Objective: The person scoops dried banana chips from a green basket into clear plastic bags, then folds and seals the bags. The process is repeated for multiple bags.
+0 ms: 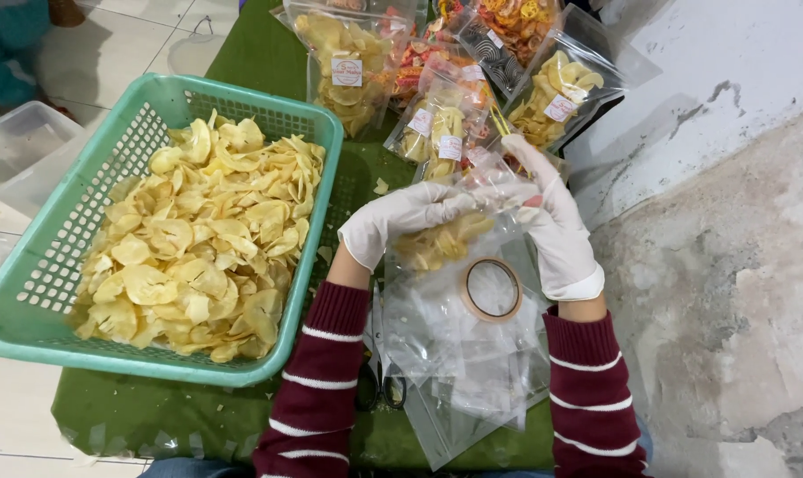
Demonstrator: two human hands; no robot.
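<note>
Both my hands wear white gloves and hold a clear plastic bag (459,235) partly filled with yellow chips. My left hand (401,219) grips the bag's left upper edge. My right hand (556,226) holds its right side near the top. Below the bag lies a pile of flat clear bags (459,372) with a roll of clear tape (491,289) on top. A teal plastic basket (30,292) heaped with yellow chips (202,239) sits to the left on a green cloth.
Several filled, labelled chip bags (353,62) lie at the far end of the green cloth (154,412). Scissors (382,385) peek out under the flat bags. A rough grey wall (729,265) is on the right, a clear plastic bin (21,150) on the tiled floor at left.
</note>
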